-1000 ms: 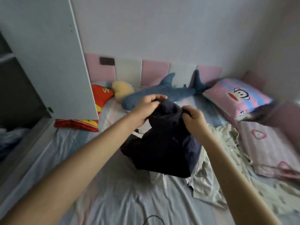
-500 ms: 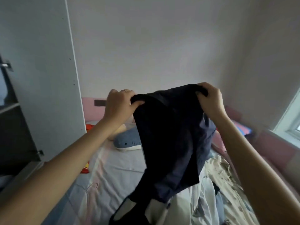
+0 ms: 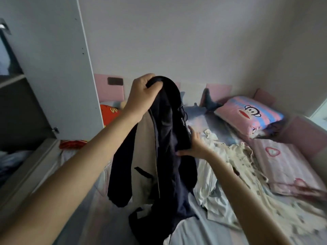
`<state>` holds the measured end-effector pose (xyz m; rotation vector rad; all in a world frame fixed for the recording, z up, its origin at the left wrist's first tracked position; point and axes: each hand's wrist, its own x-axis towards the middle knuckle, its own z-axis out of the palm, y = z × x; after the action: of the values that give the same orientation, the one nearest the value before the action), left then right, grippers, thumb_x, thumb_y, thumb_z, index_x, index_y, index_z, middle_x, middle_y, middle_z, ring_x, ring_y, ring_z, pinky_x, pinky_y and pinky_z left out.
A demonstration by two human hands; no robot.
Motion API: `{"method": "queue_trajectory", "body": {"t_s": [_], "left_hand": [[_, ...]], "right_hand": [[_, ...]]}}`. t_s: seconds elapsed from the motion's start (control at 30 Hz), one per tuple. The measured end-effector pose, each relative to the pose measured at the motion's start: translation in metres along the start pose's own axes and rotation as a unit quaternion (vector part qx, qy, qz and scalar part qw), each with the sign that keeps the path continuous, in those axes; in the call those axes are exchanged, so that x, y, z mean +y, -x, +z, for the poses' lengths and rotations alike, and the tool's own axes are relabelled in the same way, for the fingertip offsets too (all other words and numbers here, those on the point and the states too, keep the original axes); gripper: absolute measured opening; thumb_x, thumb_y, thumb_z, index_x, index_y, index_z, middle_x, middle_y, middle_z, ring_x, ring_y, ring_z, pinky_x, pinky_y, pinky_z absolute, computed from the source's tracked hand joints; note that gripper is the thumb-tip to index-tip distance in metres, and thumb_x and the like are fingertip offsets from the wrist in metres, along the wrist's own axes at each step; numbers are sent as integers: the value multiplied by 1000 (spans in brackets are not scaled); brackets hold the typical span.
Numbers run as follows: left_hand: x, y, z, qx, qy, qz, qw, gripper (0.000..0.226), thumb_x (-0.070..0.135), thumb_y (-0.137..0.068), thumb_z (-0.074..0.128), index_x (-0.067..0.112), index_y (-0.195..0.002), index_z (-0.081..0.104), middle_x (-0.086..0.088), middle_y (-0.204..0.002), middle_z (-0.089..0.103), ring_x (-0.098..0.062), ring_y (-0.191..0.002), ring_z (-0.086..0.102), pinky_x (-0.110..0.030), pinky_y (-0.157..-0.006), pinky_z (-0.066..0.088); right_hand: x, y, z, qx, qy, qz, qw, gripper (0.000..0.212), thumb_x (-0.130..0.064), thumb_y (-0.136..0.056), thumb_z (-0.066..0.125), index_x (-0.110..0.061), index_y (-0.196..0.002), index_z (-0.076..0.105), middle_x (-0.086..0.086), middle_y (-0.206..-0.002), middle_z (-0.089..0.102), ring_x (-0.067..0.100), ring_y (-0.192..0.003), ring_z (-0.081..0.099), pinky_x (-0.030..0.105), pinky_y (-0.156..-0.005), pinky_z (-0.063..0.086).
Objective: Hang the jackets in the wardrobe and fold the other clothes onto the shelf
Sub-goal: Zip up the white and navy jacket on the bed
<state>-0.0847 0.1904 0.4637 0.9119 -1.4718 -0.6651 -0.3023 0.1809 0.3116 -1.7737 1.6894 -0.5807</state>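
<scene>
A dark navy jacket (image 3: 169, 144) with a beige lining hangs in the air over the bed, its lower end reaching the sheet. My left hand (image 3: 141, 96) grips its top, bunched in my fingers. My right hand (image 3: 194, 144) is lower on the jacket's right side, fingers spread against the cloth with the thumb under a fold. A pale cream garment (image 3: 244, 156) and a light grey-blue one (image 3: 208, 188) lie crumpled on the bed to the right. The wardrobe (image 3: 16, 110) stands at the left with a shelf (image 3: 10, 80) visible inside.
The wardrobe's white door (image 3: 58, 68) stands open beside the bed. A pink monkey pillow (image 3: 247, 115), a blue shark plush (image 3: 200, 110) and a red cushion (image 3: 109, 112) lie by the padded headboard. A folded pink quilt (image 3: 286, 163) lies at the right.
Both hands lifted the jacket off the bed and spread it. Now my left hand alone holds the top, and my right hand has dropped to the jacket's side.
</scene>
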Motion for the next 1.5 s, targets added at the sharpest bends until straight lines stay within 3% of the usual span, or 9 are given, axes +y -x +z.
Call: {"method": "queue_trajectory", "body": {"t_s": [0.2, 0.3, 0.4, 0.57, 0.73, 0.93, 1.07, 1.17, 1.5], "left_hand": [[-21, 13, -32, 50, -38, -6, 998, 21, 16, -80, 53, -4, -77, 57, -6, -72, 46, -12, -70, 43, -27, -66, 35], [-36, 17, -66, 119, -83, -11, 989, 16, 14, -81, 52, 2, -71, 55, 9, -59, 45, 0, -58, 40, -19, -60, 34], [-51, 32, -97, 178, -144, -35, 973, 26, 16, -81, 51, 22, -60, 36, 9, -57, 32, 1, -52, 30, -23, -54, 27], [-77, 65, -119, 224, -148, -90, 959, 31, 15, -81, 51, 20, -61, 29, 5, -59, 27, -4, -53, 24, -27, -53, 22], [-80, 81, -133, 247, -146, -97, 953, 34, 12, -83, 51, 19, -61, 26, 5, -59, 24, -5, -54, 23, -25, -52, 21], [-87, 102, -166, 211, -231, -90, 946, 33, 18, -86, 49, -4, -66, 35, -8, -64, 29, -11, -59, 28, -28, -54, 21], [-92, 114, -176, 269, -199, -128, 934, 28, 14, -91, 51, 19, -66, 41, 2, -64, 38, -2, -54, 36, -18, -55, 30], [-100, 117, -177, 243, -210, -139, 937, 18, 17, -95, 51, 8, -80, 54, -4, -73, 49, -5, -66, 46, -22, -62, 35], [-89, 91, -130, 17, -182, -206, 961, 42, 54, -77, 54, 13, -86, 60, -7, -84, 54, -14, -80, 51, -29, -73, 35]], "right_hand": [[49, 41, 170, -146, -180, 301, 925, 116, -72, -69, 64, -15, -153, 8, 8, -155, 21, 27, -136, 34, 32, -104, 34], [46, 69, 216, -241, -255, 286, 892, 127, -97, -41, 52, -25, -144, 37, -6, -145, 43, 14, -129, 43, 25, -107, 35], [41, 89, 238, -267, -245, 249, 898, 83, -67, -82, 55, -24, -147, 26, -6, -147, 37, 13, -132, 39, 13, -90, 42], [26, 99, 279, -374, -13, 239, 896, 148, -83, -54, 64, -6, -148, -22, 5, -160, -4, 27, -147, 6, 35, -117, 17], [-4, 82, 329, -260, -150, 314, 901, 89, -53, -87, 60, -2, -148, 20, 16, -151, 32, 32, -136, 35, 37, -109, 33], [4, 33, 275, -107, -158, 234, 953, 32, -9, -99, 39, 5, -123, 54, 21, -119, 60, 31, -109, 58, 32, -84, 43], [-19, -1, 163, -4, -245, 100, 964, 6, -9, -92, 58, -9, -87, 57, 5, -69, 57, 14, -61, 53, 34, -59, 49], [-26, 4, 102, -25, -420, 40, 906, 20, -6, -85, 68, -17, -94, 54, 2, -76, 68, 9, -66, 65, 23, -62, 55], [-37, 47, 46, -122, -324, 176, 922, 17, -14, -94, 52, -5, -98, 67, 13, -93, 70, 22, -84, 65, 32, -80, 52]]}}
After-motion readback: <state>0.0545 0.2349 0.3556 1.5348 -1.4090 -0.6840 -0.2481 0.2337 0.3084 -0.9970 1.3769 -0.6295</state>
